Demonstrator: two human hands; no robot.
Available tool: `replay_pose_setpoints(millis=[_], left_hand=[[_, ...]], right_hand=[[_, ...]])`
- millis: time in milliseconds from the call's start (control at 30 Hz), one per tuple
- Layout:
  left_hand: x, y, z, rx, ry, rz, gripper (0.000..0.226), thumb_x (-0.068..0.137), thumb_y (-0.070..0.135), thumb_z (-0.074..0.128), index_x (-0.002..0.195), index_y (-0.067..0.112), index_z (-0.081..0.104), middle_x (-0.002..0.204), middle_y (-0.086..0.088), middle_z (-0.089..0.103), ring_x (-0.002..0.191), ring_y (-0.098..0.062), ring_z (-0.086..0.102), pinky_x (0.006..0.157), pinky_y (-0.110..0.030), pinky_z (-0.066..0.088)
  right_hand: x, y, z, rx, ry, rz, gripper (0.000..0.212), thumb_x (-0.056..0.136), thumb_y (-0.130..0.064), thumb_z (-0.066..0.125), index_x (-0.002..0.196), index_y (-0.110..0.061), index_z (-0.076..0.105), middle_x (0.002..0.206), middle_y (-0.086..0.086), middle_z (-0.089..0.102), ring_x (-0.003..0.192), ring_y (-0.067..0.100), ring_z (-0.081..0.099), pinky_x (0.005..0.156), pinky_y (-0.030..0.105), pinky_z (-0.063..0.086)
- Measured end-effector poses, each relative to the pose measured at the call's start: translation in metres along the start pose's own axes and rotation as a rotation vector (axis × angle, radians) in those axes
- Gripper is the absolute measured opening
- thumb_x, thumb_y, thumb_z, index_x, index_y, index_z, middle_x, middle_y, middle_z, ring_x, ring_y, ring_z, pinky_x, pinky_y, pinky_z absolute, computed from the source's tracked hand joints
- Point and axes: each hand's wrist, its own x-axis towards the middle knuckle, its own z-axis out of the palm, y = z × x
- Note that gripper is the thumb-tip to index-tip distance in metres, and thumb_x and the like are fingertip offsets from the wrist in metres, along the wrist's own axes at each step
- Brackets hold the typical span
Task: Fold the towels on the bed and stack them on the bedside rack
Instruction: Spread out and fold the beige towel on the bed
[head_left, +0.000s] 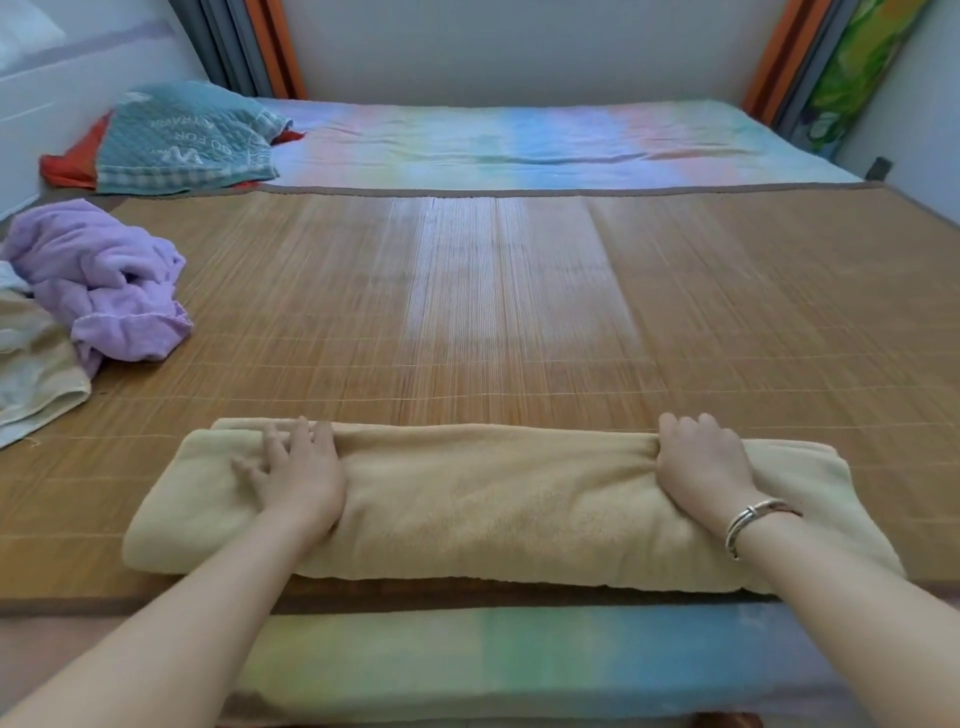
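here a beige towel (498, 512) is lying folded into a long band along the near edge of the bamboo mat (519, 312) on the bed. the left hand (301, 473) is pressing flat on its left part, fingers straight and spread. the right hand (701, 460) is resting near its right end, fingers curling over the far fold and bunching the cloth. a crumpled purple towel (104, 280) is sitting at the mat's left edge, touching a cream cloth (36, 374).

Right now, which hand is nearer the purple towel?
Left. The left hand lies flat on the yellow towel towards its left end, on the same side as the crumpled purple towel. The right hand grips the far fold near the opposite end.
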Motion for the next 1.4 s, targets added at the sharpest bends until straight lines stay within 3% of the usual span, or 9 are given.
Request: replay_pose_setpoints(millis=[200,300,433,567,900,1067,1233,1333,1400], left_hand=[[-0.022,0.031,0.008,-0.290,0.175,0.221,0.053,0.100,0.025,0.028,0.151,0.029,0.017,0.161,0.004,0.006,0.149,-0.024,0.001,0.118,-0.056,0.006],[-0.056,0.079,0.005,-0.398,0.093,0.417,0.053,0.099,0.047,0.022,0.151,0.038,0.013,0.160,0.012,0.001,0.149,-0.018,-0.003,0.119,-0.053,0.003],[-0.076,0.104,0.031,-0.196,-0.017,0.502,0.056,0.095,0.058,0.009,0.148,0.048,-0.005,0.157,0.019,-0.018,0.146,-0.015,-0.019,0.116,-0.056,-0.007],[-0.058,0.089,0.046,-0.147,-0.013,0.405,0.060,0.091,0.065,0.005,0.145,0.050,-0.015,0.157,0.017,-0.019,0.146,-0.018,-0.021,0.112,-0.057,-0.015],[-0.057,0.108,0.029,-0.063,-0.093,0.284,0.060,0.092,0.063,0.002,0.145,0.046,-0.019,0.158,0.011,-0.019,0.146,-0.027,-0.017,0.113,-0.063,-0.005],[-0.095,0.157,0.020,-0.172,-0.108,0.424,0.062,0.092,0.067,0.011,0.146,0.049,-0.014,0.158,0.011,-0.019,0.147,-0.027,-0.016,0.115,-0.057,-0.006],[-0.154,0.210,0.034,-0.121,-0.177,0.649,0.058,0.091,0.064,0.002,0.146,0.050,-0.011,0.154,0.015,-0.025,0.143,-0.023,-0.026,0.115,-0.052,-0.014],[-0.160,0.211,0.043,-0.094,-0.170,0.658,0.071,0.076,0.070,-0.011,0.144,0.052,-0.013,0.152,0.017,-0.028,0.142,-0.023,-0.028,0.115,-0.050,-0.015],[-0.156,0.210,0.044,-0.107,-0.178,0.655,0.061,0.086,0.067,-0.002,0.145,0.052,-0.011,0.154,0.017,-0.025,0.143,-0.023,-0.028,0.115,-0.049,-0.015]], right_hand=[[-0.002,-0.008,0.010,0.097,0.047,0.026,0.026,0.090,-0.016,0.036,0.115,-0.015,0.042,0.115,0.006,0.052,0.105,0.024,0.046,0.095,0.036,0.038],[-0.027,-0.039,-0.006,0.299,0.084,-0.121,0.045,0.095,-0.031,0.029,0.137,-0.015,0.034,0.144,0.006,0.037,0.136,0.022,0.031,0.119,0.043,0.015],[-0.069,-0.088,-0.002,0.358,-0.067,-0.339,0.077,0.083,-0.048,-0.009,0.153,-0.022,0.005,0.161,-0.004,-0.005,0.147,0.013,-0.012,0.117,0.039,-0.012],[-0.064,-0.044,0.030,0.266,-0.065,-0.257,0.068,0.086,-0.046,-0.005,0.151,-0.028,-0.010,0.158,-0.013,-0.015,0.143,0.006,-0.022,0.115,0.039,-0.017],[-0.059,0.113,0.039,0.241,-0.143,0.118,0.060,0.098,-0.041,0.010,0.153,-0.023,-0.001,0.161,-0.006,-0.004,0.148,0.016,-0.005,0.118,0.042,0.001],[-0.080,0.140,0.039,0.548,0.018,0.479,0.060,0.097,-0.042,0.038,0.140,-0.001,0.033,0.141,0.022,0.040,0.129,0.037,0.035,0.106,0.041,0.027],[-0.082,0.154,0.030,0.758,-0.215,0.558,0.055,0.091,-0.058,0.037,0.102,-0.007,0.057,0.110,0.016,0.063,0.101,0.032,0.056,0.084,0.038,0.044],[-0.083,0.150,0.018,0.883,-0.351,0.534,0.060,0.090,-0.058,0.040,0.113,-0.005,0.057,0.115,0.014,0.062,0.101,0.030,0.058,0.084,0.037,0.048],[-0.084,0.149,0.010,1.047,-0.444,0.582,0.063,0.088,-0.053,0.050,0.125,-0.002,0.051,0.119,0.014,0.061,0.105,0.030,0.060,0.091,0.041,0.051]])
